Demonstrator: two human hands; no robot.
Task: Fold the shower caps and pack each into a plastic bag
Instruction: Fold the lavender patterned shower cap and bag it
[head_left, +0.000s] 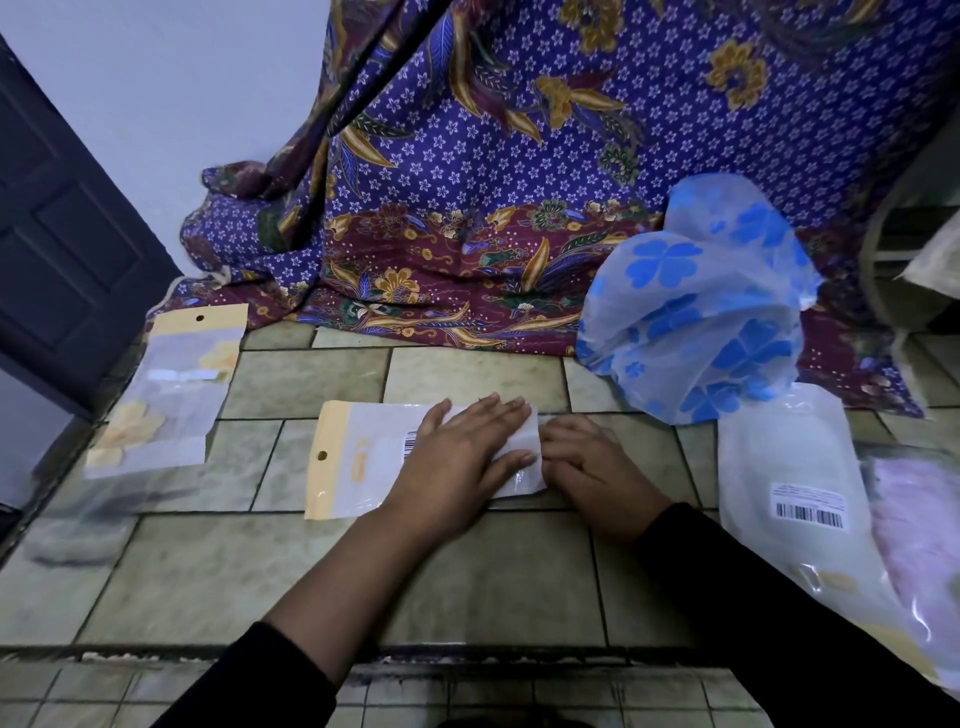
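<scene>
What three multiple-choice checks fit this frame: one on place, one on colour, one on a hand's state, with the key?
1. Where is the loose shower cap?
A. Left of the plastic bag
B. Back right, against the patterned cloth
C. Inside the plastic bag

2. What colour are the cap's flowers?
A. Blue
B. Red
C. Green

3. How is the left hand?
A. Flat on the plastic bag, fingers straight
B. A fist held off the bag
C. Lifting the bag clear of the tiles

Key:
1 B: the cap stands unfolded at the cloth's hem, right of the bag.
2 A: it has blue petals on pale film.
3 A: the hand is palm down on the bag, which lies on the tiles.
</scene>
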